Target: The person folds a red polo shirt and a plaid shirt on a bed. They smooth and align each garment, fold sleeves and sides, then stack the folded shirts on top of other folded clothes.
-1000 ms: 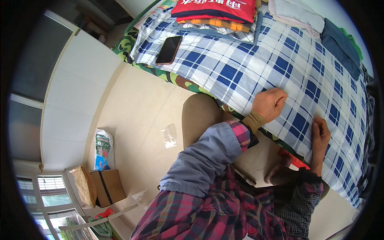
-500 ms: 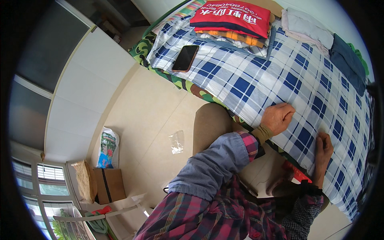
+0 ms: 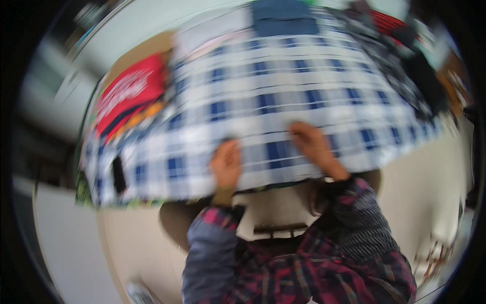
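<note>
My left hand [image 3: 226,163] rests at the near side of a blue-and-white checked sheet [image 3: 248,121] spread over a bed. Its fingers are curled in, and I see nothing held in them. To its right, my right hand [image 3: 313,146] lies on the same sheet a little farther from the edge, its fingers bent together around nothing visible. The two hands are apart, with checked cloth between them. Motion blur softens both hands, so finger detail is faint.
At the left lie a red printed packet [image 3: 132,88] on folded clothes and a black phone [image 3: 119,175]. Along the back are folded pale clothes [image 3: 215,30] and folded dark blue cloth [image 3: 284,19]. Dark garments [image 3: 395,66] heap at the right. A white panel [image 3: 71,243] stands lower left.
My view has swung to the right, so the bed now runs across the picture and the floor bags and box are out of sight. Both hands stay over the sheet, still curled.
</note>
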A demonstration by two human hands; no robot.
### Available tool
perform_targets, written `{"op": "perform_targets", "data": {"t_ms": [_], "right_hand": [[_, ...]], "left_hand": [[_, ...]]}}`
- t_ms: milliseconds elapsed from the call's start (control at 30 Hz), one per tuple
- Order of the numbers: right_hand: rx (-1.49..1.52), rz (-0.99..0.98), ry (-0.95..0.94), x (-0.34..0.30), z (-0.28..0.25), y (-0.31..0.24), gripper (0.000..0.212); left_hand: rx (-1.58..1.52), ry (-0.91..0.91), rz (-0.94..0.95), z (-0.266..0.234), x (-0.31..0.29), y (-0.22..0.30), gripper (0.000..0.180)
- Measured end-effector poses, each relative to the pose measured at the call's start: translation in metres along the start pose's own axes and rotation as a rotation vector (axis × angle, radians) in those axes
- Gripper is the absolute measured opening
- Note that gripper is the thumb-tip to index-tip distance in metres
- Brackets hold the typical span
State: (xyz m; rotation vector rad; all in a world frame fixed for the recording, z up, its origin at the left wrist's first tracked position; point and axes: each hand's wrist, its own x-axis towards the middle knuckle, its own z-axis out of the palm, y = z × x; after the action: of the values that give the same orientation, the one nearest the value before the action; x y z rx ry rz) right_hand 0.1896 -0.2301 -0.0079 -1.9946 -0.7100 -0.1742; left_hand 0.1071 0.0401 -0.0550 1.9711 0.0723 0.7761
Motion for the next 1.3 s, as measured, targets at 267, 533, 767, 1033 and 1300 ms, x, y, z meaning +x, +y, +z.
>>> {"op": "perform_targets", "data": {"t_ms": [267, 533, 767, 1033, 1300], "right_hand": [[-0.273, 0.042, -0.009, 0.042, -0.178, 0.051, 0.037], [-0.843, 0.771, 0.475, 0.003, -0.407, 0.254, 0.097], [-1.396, 0.538, 0.075, 0.058, -0.462, 0.356, 0.038], [-0.388, -0.559, -0.437, 0.086, -0.092, 0.056, 0.022], [-0.108, 0.005, -0.266, 0.046, -0.001, -0.015, 0.021]], "left_hand": [[-0.075, -0.092, -0.105, -0.005, 0.007, 0.028, 0.016], [0.053, -0.100, -0.075, 0.004, 0.013, 0.034, 0.012], [0.191, -0.050, 0.008, 0.006, 0.014, 0.024, 0.008], [0.031, -0.070, -0.062, -0.005, 0.017, 0.040, 0.007], [-0.320, -0.527, -0.285, -0.049, 0.023, 0.020, 0.017]]}}
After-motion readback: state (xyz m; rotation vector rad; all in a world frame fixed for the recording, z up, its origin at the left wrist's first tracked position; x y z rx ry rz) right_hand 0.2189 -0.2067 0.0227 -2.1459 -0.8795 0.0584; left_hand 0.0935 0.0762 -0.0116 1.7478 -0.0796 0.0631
